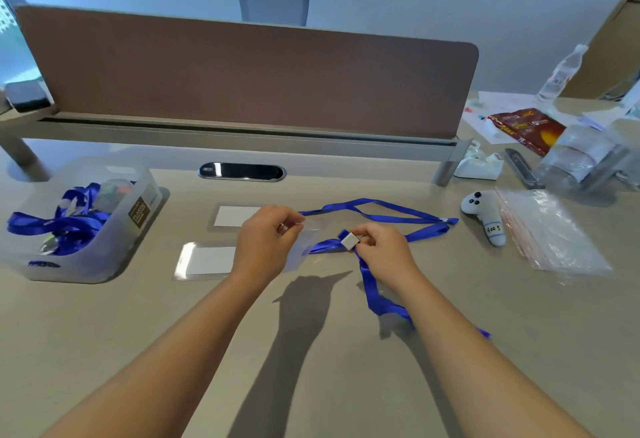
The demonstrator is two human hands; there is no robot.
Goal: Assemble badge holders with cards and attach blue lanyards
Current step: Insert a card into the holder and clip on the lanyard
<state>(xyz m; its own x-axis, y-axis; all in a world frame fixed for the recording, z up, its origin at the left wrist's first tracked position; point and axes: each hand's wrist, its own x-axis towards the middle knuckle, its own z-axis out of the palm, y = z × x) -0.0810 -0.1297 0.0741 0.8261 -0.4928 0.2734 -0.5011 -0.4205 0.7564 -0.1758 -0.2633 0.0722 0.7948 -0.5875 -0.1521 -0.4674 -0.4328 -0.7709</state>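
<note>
Clear soft plastic badge holder (304, 247), flat and rectangular, pinched in left hand (266, 240) near desk (138, 333) middle; glossy blue ribbon lanyard (381, 216) with square white clip (349, 241) gripped by right hand (384, 250).

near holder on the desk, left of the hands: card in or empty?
Card in. The near holder lies flat on the desk, a white card showing inside its clear border.
</note>
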